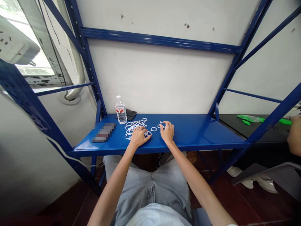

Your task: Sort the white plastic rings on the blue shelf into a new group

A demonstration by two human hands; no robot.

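Note:
A heap of several small white plastic rings (135, 125) lies on the blue metal shelf (195, 135). My left hand (139, 136) rests palm down on the near edge of the heap, fingers curled over a ring by its fingertips. My right hand (167, 132) lies just to the right, fingers bent, touching a ring at its fingertips. One loose ring (153, 129) sits between the two hands. What the fingers grip is too small to make out.
A water bottle (121, 110) stands at the back left of the shelf, a dark pouch (130, 114) behind it. A flat dark object (103, 132) lies at the left. Another person's arm (294, 135) and green items (250, 118) are on the right bench.

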